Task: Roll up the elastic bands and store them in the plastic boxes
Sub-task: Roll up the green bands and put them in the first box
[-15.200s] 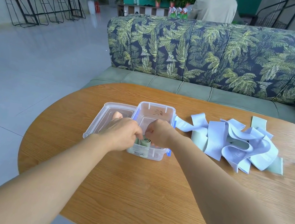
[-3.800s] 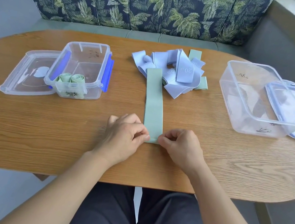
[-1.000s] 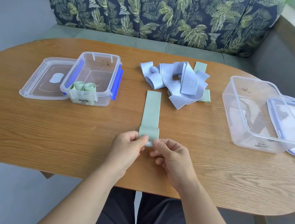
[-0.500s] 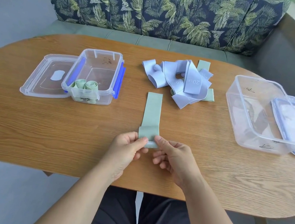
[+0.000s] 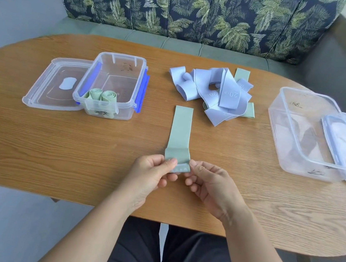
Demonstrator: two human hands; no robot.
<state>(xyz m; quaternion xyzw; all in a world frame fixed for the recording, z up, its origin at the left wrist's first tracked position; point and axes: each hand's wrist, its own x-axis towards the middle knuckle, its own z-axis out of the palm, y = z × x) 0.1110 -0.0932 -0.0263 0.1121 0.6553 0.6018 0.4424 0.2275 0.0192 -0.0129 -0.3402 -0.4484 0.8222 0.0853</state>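
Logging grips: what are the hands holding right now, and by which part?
Both the left hand and right hand pinch the green band at its near, folded-over end.

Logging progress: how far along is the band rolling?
Done: two green rolls stand in the small box. In hand: the left hand and right hand pinch a green band by its near end, roll barely begun. Left: the pile of bands; the large box shows no rolls.

Both bare forearms come in from 7 and 5 o'clock and meet in the middle. The left hand (image 5: 151, 171) pinches the near end of the green band (image 5: 180, 131), thumb on top, fingers curled under. The right hand (image 5: 211, 183), at its 3 o'clock, pinches the same end.
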